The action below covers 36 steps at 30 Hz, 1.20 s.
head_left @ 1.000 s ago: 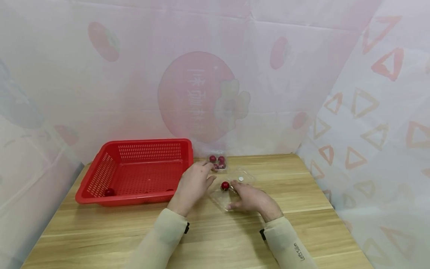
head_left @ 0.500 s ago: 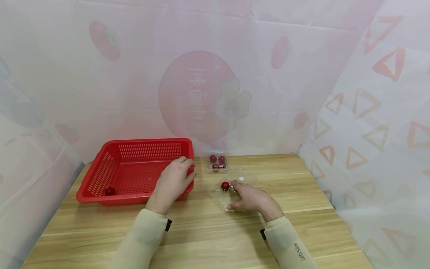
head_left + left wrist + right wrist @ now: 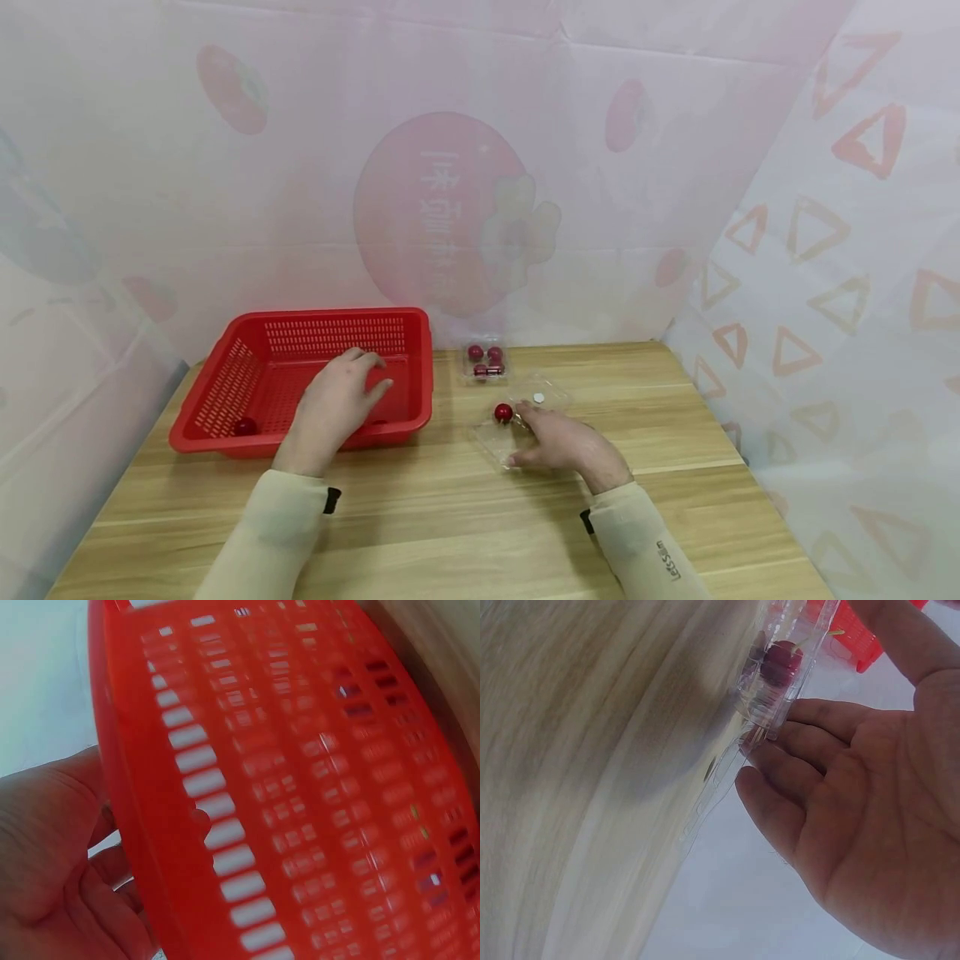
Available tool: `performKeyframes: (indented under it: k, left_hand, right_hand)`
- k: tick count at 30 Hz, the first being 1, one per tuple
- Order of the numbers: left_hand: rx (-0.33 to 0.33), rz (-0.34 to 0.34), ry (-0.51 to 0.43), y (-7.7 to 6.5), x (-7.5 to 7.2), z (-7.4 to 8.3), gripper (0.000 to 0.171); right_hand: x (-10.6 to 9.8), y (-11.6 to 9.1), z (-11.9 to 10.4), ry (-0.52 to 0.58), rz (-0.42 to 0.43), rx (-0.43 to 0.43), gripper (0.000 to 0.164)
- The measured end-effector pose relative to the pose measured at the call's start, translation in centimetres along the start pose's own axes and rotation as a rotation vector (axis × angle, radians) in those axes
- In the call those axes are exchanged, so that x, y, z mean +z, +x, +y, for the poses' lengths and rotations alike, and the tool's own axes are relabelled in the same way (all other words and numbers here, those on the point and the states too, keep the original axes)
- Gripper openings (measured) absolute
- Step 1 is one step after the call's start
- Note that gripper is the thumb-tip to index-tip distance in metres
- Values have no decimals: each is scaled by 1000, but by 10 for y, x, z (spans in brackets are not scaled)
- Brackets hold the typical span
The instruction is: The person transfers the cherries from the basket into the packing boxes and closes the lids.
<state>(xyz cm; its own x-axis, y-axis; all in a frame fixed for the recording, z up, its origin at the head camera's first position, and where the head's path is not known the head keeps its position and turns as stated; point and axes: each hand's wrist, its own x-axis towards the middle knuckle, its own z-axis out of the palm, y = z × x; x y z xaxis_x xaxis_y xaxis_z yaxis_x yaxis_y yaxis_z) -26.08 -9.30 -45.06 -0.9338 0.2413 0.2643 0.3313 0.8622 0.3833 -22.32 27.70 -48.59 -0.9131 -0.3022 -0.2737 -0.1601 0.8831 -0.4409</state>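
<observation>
The sleeve (image 3: 637,533) behind the right hand (image 3: 564,446) reads "Let's Slim"; characters (image 3: 438,176) on the round print (image 3: 450,215) beyond that hand are too faint to read.

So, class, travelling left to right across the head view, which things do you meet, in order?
Red fruit in the near left corner of the red basket → left hand → far clear box → right hand.

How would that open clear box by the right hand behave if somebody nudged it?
The clear box probably weighs little and flexes easily, looking like thin plastic. Lying spread open and low, it seems unlikely to tip. The glossy, round red fruit inside might roll, though.
</observation>
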Motion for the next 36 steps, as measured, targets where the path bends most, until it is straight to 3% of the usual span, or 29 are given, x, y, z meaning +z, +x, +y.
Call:
performKeyframes:
  k: [11,23,36]
  left_hand:
    - [-77,-88,41,-14,-14,-38,45]
    - [-119,-120,78,-26,-30,-77,52]
    - [-212,-278,119,-23,-46,-111,63]
  right_hand:
    - [3,2,1,-9,7,3,104]
    - [4,2,1,-12,7,4,106]
    - [0,-1,-4,-33,-11,4,104]
